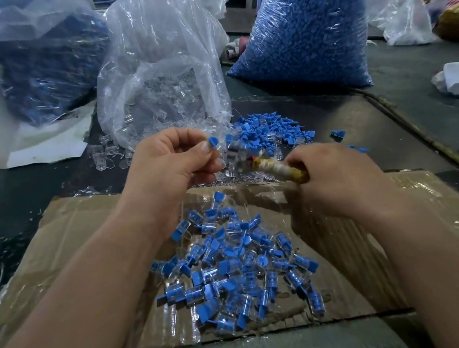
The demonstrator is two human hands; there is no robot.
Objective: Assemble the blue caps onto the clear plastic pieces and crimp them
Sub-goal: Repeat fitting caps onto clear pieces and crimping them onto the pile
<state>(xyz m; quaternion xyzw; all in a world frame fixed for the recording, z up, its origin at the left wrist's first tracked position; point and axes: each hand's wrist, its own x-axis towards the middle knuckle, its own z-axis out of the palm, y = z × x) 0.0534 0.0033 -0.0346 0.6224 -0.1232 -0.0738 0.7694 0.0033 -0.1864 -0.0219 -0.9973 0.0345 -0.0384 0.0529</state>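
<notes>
Progress: partway, by my read. A heap of finished pcs (236, 270), blue inside clear, lay on the cardboard (69, 240) below and nearer the body than both sets of fingers, so plenty looked done. Lots left, though. Just beyond the fingers sat a loose scatter of caps (269, 131) w/ a few clear bodies mixed in. Further beyond stood a bag of clear pieces (163, 88) and, to its right, a full bag of blue caps (308, 33), both on the tabletop (390, 110).

Current pc: left hand (168, 164) held it up in the air, above the far edge of the cardboard. L fingers (205, 155) were curled, thumb and forefinger pinching a clear piece (221, 158) w/ a blue cap (213, 141) sticking out the top. Long axis approx upright, tilted a bit to the right; cap end up and away, clear end down. Body was blurred, so can't tell if the cap was fully seated.

Right hand (338, 179) was wrapped tight round the taped yellow/white handle of a crimp tool (277, 167). Its long axis ran from the R fingers up-left toward the L fingers. The head was motion-blurred right next to the pc; contact unclear. Likely step: crimping this one.
</notes>
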